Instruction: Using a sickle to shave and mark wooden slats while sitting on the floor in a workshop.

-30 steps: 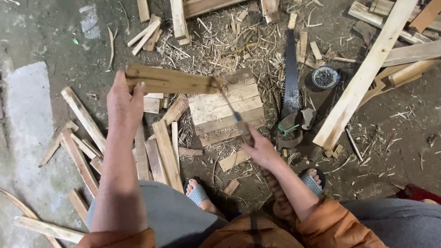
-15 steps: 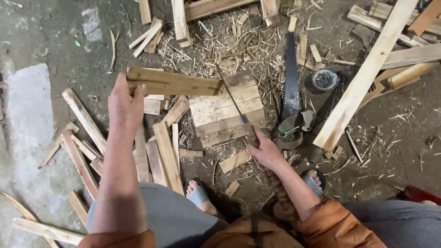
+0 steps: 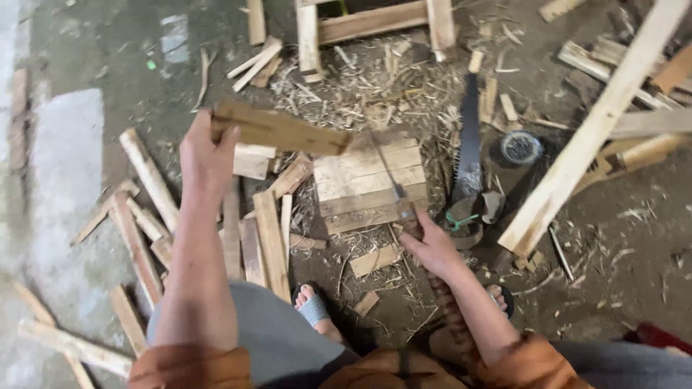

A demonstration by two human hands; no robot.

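on the dirt floor, seen from above: a person squats among wood scraps, both bare hands at work.
left hand (image 3: 205,155): raised at the left, fingers wrapped tight around the left end of a flat wooden slat (image 3: 281,132), which it holds level, off the ground, its right end over the block.
right hand (image 3: 431,245): lower and to the right, fingers closed around the handle of a long thin blade (image 3: 389,176); the blade slants up and left, its tip reaching the right end of the slat.
contact: blade and slat meet near the slat's right end; whether the edge has bitten into the wood cannot be told.
chopping block (image 3: 367,180): a pale square of boards on the floor, right under the slat's right end and the blade.
split pieces (image 3: 263,238): several narrow strips lie side by side just left of the block, near the person's knee; more sticks are scattered farther left.
handsaw (image 3: 468,144): lies on the floor right of the block, untouched, its handle toward the near side.
round tin (image 3: 521,146): on the floor right of the saw.
long pale plank (image 3: 591,133): slants across the far right.
shavings (image 3: 375,86): thick litter of chips beyond the block.
progress, as a judgement: a fair pile of strips looks already cut; the slat in hand appears whole, so this piece is at its start.
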